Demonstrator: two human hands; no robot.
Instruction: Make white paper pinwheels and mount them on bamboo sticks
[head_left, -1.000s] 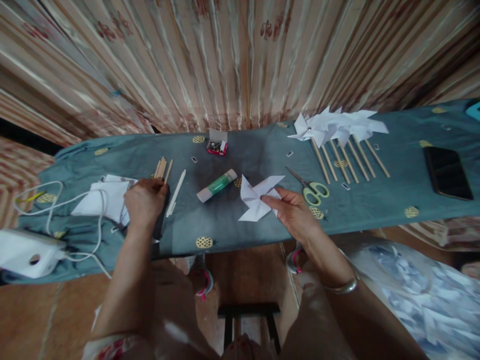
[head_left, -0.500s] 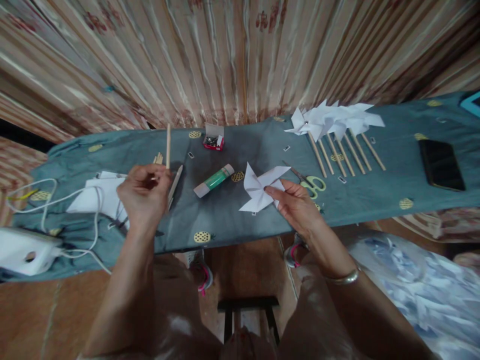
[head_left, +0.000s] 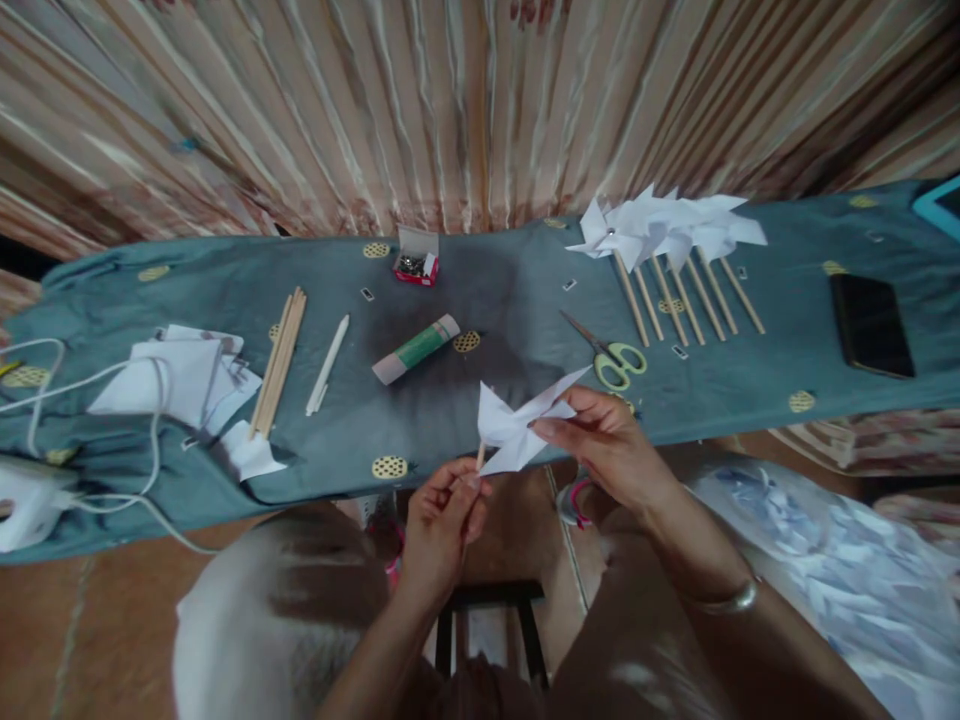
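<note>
A white paper pinwheel (head_left: 517, 425) is pinched at its right side by my right hand (head_left: 592, 432), just beyond the table's front edge. My left hand (head_left: 448, 510) grips a thin wooden stick (head_left: 481, 455) near its upper part. The stick's top end passes behind the pinwheel's left blade; whether the two touch I cannot tell. Ahead of my hands lies a glue stick (head_left: 416, 349) with a green label. Scissors (head_left: 613, 362) with light green handles rest beyond my right hand. A small open box of metal pins (head_left: 417, 265) stands farther back.
Finished pinwheels (head_left: 667, 235) on sticks lie in a row at the back right, with a phone (head_left: 871, 325) beside them. On the left are a bundle of sticks (head_left: 279, 360), a white pen (head_left: 328, 365), paper sheets (head_left: 172, 380) and a white cable (head_left: 157, 430). A plastic bag (head_left: 840, 570) sits lower right.
My left hand has come from the left side with the stick, down and across to the pinwheel. My right hand has lowered slightly with the pinwheel, which is now tilted. The view has shifted a little.
</note>
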